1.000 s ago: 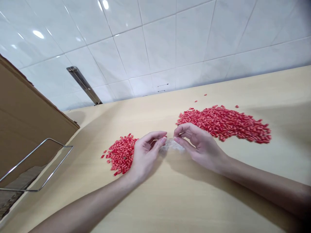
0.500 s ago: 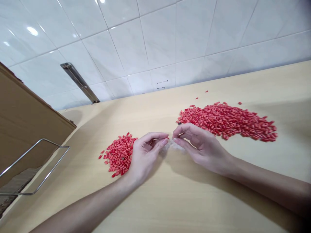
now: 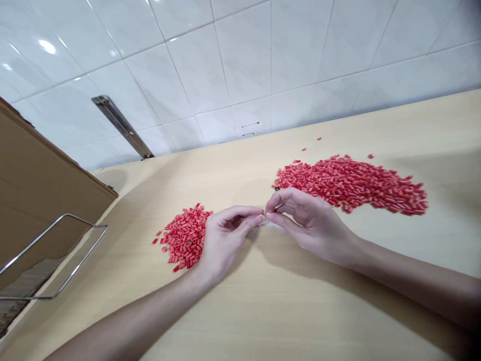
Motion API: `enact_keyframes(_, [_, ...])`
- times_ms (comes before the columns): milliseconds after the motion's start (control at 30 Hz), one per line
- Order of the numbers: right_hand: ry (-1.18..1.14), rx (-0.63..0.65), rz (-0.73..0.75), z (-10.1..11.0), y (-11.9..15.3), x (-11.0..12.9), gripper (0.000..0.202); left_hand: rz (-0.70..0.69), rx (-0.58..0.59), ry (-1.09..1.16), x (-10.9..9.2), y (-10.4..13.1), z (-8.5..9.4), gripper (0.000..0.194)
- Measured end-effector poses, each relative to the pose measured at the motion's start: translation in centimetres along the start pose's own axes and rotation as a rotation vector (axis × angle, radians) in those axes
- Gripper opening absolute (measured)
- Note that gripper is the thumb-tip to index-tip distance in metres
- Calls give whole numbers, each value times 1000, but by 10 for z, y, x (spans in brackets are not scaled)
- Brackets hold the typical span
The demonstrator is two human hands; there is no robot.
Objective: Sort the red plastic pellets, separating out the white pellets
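Observation:
My left hand (image 3: 229,235) and my right hand (image 3: 310,220) meet at their fingertips over the middle of the pale wooden table (image 3: 240,311). The left thumb and forefinger are pinched, and a trace of red shows at their tips. My right thumb and forefinger are also pinched; what they hold is too small to make out. Some whitish translucent material (image 3: 276,225) lies under the fingertips. A smaller pile of red tube pieces (image 3: 186,238) is beside my left hand, and a larger red pile (image 3: 353,183) is behind my right hand.
A cardboard box (image 3: 45,185) stands at the left, with a bent metal wire frame (image 3: 84,258) in front of it. A metal strip (image 3: 124,128) leans at the tiled wall (image 3: 244,60). Two loose red pieces lie behind the large pile.
The fingertips of my two hands have come together, closing the small gap between them. Less of the red piece at my left fingertips shows now.

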State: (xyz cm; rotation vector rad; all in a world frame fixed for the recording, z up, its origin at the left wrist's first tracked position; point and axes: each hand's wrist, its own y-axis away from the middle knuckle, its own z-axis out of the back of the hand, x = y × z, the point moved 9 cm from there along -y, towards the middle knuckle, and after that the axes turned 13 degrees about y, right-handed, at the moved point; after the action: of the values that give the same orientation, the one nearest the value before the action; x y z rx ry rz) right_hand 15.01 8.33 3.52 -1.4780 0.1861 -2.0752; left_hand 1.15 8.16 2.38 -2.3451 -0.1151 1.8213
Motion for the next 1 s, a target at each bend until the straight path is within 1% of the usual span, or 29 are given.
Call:
enact_keyframes(167, [-92,-63,-42,5,-1,-4,13,34,-43,4,1,1,3,12])
enact_keyframes(300, [-103,-85,-44,7,-2,-5,15,41,-66,-22,4,1,7,13])
enact_keyframes(533, [-76,-101,-56,8,-1,-5,13,51,-69,5,6,0,6,16])
enact_keyframes(700, [-78,-118,-52,10,-1,-5,13,47,-82,-4,5,0,7,13])
enact_keyframes(1000, [-84,-131,-99,11,0,-8,15,42,-45,-41,4,0,4,11])
